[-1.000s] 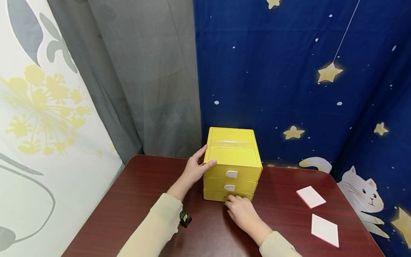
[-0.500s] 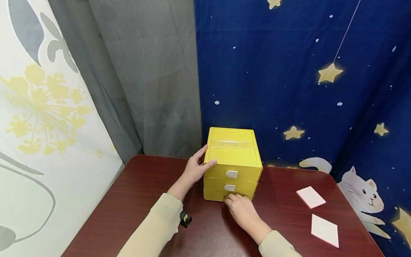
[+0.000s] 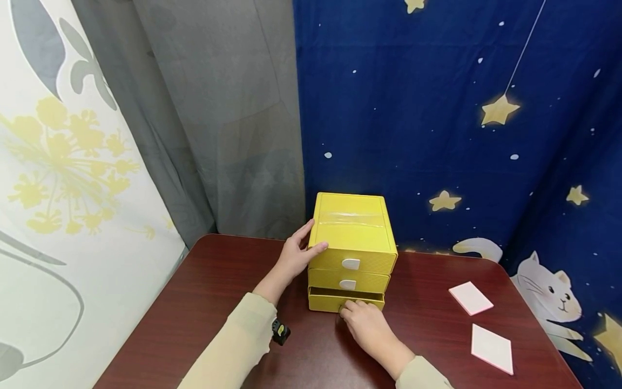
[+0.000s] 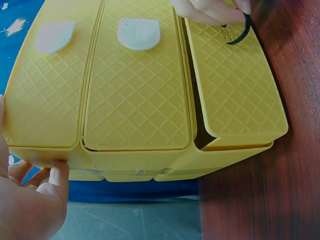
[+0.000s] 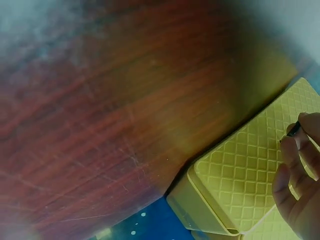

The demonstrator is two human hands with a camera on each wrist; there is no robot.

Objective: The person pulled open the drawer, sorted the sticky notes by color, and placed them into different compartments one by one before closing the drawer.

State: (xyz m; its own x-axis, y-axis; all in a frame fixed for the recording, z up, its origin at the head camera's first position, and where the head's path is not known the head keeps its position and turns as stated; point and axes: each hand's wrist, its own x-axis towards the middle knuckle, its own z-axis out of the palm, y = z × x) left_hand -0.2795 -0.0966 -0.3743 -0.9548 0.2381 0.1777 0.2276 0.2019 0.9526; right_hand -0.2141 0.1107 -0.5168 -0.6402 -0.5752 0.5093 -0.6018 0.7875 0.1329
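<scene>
A yellow drawer cabinet (image 3: 350, 227) with three stacked drawers stands on the table. Its bottom drawer (image 3: 323, 304) is pulled out a little, and a dark gap shows above its front. My right hand (image 3: 366, 323) pinches a thin black curved pull (image 4: 242, 31) at the middle of that drawer's front; in the right wrist view a bit of the pull shows between the fingertips. My left hand (image 3: 293, 255) rests against the cabinet's left side near the top, the thumb by the upper front edge. The upper and middle drawers are closed, each with a white tab (image 4: 139, 34).
Two white square pads (image 3: 471, 298) with pinkish edges lie on the dark red wooden table (image 3: 204, 319), right of the cabinet. Grey cloth (image 3: 233, 135) and a blue star-patterned curtain (image 3: 389, 124) hang behind. A small black device (image 3: 280, 331) sits at the left wrist.
The bottom drawer was closed and has slid slightly outward, so its opening now shows. My right hand has moved a little toward me with it. My left hand stays in place.
</scene>
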